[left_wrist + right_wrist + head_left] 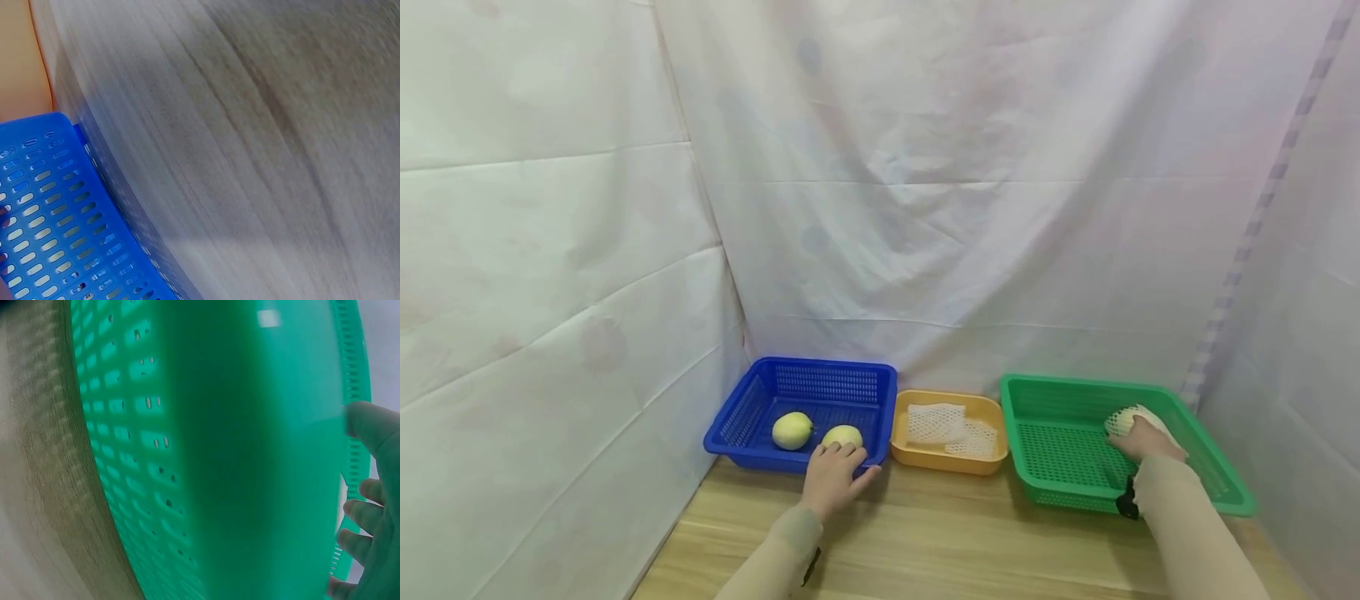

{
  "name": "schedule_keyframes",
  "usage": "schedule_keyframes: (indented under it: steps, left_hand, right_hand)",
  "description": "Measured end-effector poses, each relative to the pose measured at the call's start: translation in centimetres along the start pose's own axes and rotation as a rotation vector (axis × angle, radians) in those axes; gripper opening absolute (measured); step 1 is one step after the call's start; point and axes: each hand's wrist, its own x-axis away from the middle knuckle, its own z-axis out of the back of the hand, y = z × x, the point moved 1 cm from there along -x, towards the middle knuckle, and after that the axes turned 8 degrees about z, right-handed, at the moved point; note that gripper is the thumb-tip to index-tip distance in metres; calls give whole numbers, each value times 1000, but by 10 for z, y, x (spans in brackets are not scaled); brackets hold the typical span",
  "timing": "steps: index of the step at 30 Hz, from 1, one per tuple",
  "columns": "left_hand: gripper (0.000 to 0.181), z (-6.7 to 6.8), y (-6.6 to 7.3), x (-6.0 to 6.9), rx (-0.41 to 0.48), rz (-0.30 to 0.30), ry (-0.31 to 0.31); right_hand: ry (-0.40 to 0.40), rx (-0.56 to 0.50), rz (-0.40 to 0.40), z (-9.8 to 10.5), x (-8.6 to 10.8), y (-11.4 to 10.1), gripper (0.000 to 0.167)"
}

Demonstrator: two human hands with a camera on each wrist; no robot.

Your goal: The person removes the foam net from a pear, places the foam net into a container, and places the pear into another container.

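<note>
In the head view, two pale yellow-green fruits, pear-like in shape, lie in the blue basket (pixel 741 422). My left hand (pixel 833 477) reaches over the basket's front rim with its thumb spread. Its fingers lie at the nearer fruit (pixel 842 435); the other fruit (pixel 792 431) is to the left. Inside the green basket (pixel 1060 492), my right hand (pixel 1144 442) is at a fruit in a white foam net (pixel 1122 422). The right wrist view shows that hand's fingers (pixel 362 515) spread and slightly bent, with the basket wall covering much of the view.
Between the baskets stands a small orange tray (pixel 917 457) with white foam net sleeves (pixel 936 423) in it. All three containers stand on a wood-grain table (pixel 955 533). Pale cloth (pixel 925 208) hangs behind them and along both sides.
</note>
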Motion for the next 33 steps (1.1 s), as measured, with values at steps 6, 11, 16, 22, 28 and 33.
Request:
schedule_keyframes:
  steps: [6, 11, 16, 22, 28, 33]
  left_hand:
    - [36, 1, 1, 0, 2, -3, 14]
    - [36, -1, 0, 0, 3, -8, 32]
    - [46, -3, -1, 1, 1, -10, 39]
    - [44, -4, -2, 1, 4, -2, 26]
    - [35, -1, -1, 0, 13, 5, 26]
    - [38, -3, -1, 1, 9, 3, 22]
  right_hand:
    - [-3, 30, 10, 0, 3, 2, 102]
    - [-33, 63, -2, 3, 9, -1, 94]
    - [-71, 63, -31, 2, 10, -2, 94]
    - [-89, 42, -54, -3, 6, 7, 103]
    - [-65, 54, -40, -2, 5, 6, 99]
    - [-28, 48, -20, -5, 4, 11, 105]
